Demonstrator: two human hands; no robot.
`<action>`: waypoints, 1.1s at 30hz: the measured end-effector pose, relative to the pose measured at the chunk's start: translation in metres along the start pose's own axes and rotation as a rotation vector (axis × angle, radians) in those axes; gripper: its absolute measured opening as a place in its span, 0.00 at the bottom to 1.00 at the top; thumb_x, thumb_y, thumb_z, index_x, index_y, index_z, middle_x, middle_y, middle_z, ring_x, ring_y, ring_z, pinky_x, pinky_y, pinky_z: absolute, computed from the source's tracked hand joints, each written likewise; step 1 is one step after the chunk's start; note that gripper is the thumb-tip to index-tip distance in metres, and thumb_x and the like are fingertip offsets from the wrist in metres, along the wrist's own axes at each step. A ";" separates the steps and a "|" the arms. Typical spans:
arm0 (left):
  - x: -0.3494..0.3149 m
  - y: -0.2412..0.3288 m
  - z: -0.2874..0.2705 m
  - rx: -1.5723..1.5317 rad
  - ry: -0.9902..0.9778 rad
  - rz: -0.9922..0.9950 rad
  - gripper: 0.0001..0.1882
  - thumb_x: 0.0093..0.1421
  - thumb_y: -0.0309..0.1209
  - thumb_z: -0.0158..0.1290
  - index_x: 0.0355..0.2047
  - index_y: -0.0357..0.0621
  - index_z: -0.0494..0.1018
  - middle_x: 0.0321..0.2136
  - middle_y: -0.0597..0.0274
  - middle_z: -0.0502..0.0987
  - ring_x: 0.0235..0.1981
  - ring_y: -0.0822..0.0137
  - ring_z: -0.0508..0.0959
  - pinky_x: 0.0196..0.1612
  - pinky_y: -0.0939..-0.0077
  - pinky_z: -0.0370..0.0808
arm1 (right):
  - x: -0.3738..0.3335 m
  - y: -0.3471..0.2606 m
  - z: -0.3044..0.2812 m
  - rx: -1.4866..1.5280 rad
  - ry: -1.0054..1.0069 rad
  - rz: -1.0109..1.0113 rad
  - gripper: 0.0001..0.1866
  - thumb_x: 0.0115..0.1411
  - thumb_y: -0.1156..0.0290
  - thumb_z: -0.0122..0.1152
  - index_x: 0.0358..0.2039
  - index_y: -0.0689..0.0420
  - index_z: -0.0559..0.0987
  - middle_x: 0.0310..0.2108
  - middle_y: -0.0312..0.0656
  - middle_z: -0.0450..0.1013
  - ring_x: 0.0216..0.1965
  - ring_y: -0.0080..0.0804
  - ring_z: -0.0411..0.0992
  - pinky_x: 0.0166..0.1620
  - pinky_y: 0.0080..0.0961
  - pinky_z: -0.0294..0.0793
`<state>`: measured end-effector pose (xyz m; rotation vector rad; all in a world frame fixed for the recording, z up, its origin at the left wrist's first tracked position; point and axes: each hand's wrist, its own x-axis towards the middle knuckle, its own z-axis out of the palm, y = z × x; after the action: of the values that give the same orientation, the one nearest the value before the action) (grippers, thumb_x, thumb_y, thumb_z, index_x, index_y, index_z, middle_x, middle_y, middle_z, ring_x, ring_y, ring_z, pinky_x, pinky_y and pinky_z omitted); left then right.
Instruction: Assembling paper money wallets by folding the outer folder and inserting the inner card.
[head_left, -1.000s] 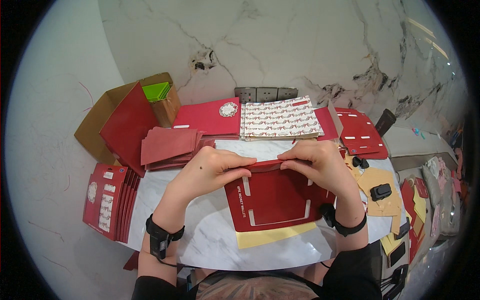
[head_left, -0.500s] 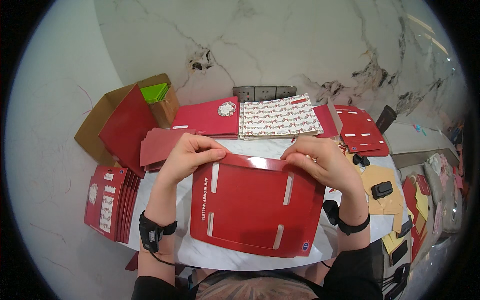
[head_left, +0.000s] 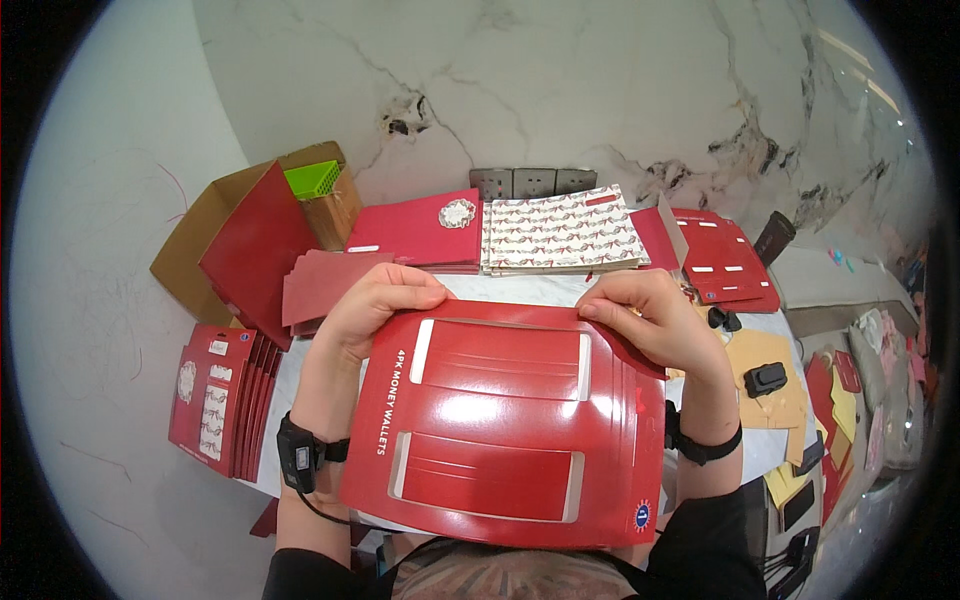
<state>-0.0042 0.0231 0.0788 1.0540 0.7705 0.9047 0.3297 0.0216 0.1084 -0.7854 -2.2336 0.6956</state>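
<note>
Left hand (head_left: 392, 300) and right hand (head_left: 645, 318) pinched the red card (head_left: 500, 410) by its far edge, over the near side of the table (head_left: 515, 288); near edge looked unsupported. Uneven pulling could have creased it around the slots (head_left: 423, 352).

Black sleeves (head_left: 700, 545), black wrist straps (head_left: 302, 455), thin cable (head_left: 322, 513).

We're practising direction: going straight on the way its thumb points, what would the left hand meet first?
Probably the right hand, across the red card that the left hand also grips; depth is unclear.
</note>
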 end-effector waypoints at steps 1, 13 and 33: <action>0.000 0.000 0.000 0.001 0.004 0.004 0.09 0.62 0.27 0.56 0.37 0.32 0.80 0.30 0.56 0.83 0.29 0.72 0.83 0.35 0.80 0.80 | 0.001 0.003 0.001 0.000 -0.001 -0.005 0.11 0.64 0.68 0.59 0.34 0.65 0.81 0.24 0.47 0.76 0.27 0.32 0.74 0.34 0.26 0.72; 0.002 0.002 -0.011 -0.123 0.004 0.427 0.22 0.68 0.38 0.52 0.59 0.44 0.63 0.55 0.58 0.74 0.53 0.60 0.77 0.53 0.63 0.78 | 0.008 0.030 -0.006 0.294 0.707 0.019 0.12 0.69 0.70 0.55 0.38 0.67 0.80 0.28 0.32 0.76 0.30 0.14 0.69 0.33 0.14 0.68; 0.014 -0.021 0.049 -0.046 0.402 0.856 0.16 0.72 0.30 0.38 0.59 0.47 0.58 0.58 0.60 0.66 0.56 0.68 0.70 0.59 0.68 0.70 | 0.004 -0.006 0.005 0.109 0.626 -0.058 0.21 0.59 0.80 0.63 0.54 0.62 0.77 0.40 0.43 0.79 0.37 0.24 0.79 0.42 0.21 0.80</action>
<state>0.0495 0.0124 0.0724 1.1886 0.6061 1.8965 0.3218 0.0192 0.1102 -0.7532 -1.6315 0.4554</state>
